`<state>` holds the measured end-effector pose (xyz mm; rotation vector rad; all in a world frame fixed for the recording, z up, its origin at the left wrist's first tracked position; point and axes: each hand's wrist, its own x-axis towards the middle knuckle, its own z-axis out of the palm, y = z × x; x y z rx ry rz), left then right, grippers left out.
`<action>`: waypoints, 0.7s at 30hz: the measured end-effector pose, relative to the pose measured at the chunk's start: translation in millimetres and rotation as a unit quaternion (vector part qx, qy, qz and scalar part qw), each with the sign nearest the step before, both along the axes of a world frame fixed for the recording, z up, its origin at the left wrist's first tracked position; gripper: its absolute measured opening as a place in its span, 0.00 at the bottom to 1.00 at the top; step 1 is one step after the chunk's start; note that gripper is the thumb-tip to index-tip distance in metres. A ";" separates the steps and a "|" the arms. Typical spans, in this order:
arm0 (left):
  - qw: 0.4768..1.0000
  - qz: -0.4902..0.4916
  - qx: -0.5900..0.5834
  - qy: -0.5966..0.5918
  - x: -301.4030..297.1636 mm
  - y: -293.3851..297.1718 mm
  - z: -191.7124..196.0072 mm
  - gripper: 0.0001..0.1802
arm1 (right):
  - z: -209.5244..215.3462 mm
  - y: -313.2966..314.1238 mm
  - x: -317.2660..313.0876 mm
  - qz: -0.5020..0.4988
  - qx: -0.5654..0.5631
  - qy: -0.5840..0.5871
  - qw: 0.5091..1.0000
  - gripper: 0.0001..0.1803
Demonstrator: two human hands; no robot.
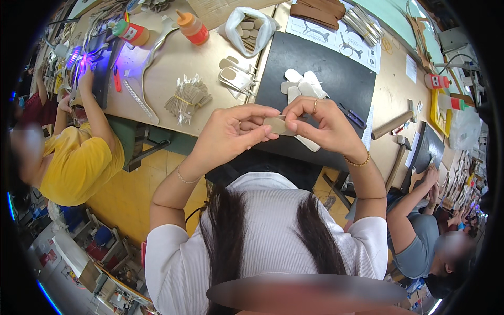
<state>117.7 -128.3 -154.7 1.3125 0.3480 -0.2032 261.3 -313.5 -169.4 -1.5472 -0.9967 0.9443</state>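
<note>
Over the near edge of a black mat (325,58), both my hands meet at a small beige rounded leather piece (279,126). My left hand (235,128) pinches its left end between thumb and fingers. At the piece's right end, my right hand (326,119) is closed, thumb and index finger together on it. A white tab (306,143) shows just below my right fingers, partly hidden. Beyond my hands, several white and beige rounded tabs (300,83) lie in a loose pile on the mat. A purple-handled tool (353,115) rests right of my right hand.
Left of the mat lie a banded bundle of strips (188,98) and more rounded tabs (235,76). Behind stand a bag of beige pieces (250,30) and an orange bottle (192,28). A hammer (397,160) lies right. Co-workers sit at both sides, one in a yellow shirt (86,163).
</note>
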 end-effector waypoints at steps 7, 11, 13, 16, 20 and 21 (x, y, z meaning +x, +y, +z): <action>0.999 0.014 -0.019 -0.032 1.5 -4.6 -4.9 0.20 | -6.2 -0.6 -5.2 -0.037 0.019 0.004 0.999 0.10; 0.997 0.028 -0.049 -0.050 4.6 -6.4 -8.8 0.22 | -6.3 1.2 -15.1 -0.082 0.007 0.028 0.996 0.15; 0.997 0.031 -0.050 -0.049 4.9 -5.8 -8.2 0.23 | -3.9 -0.9 -14.8 -0.072 0.006 -0.002 0.997 0.14; 0.998 0.034 -0.045 -0.037 4.7 -4.9 -6.1 0.23 | -2.4 -1.3 -13.0 -0.081 0.035 0.002 0.996 0.11; 0.998 0.030 -0.044 -0.027 4.2 -4.3 -5.2 0.23 | -2.3 -0.5 -10.7 -0.086 0.037 -0.002 0.996 0.08; 0.998 0.029 -0.041 -0.029 3.9 -4.4 -5.5 0.23 | -2.1 -0.6 -10.9 -0.086 0.031 0.001 0.996 0.08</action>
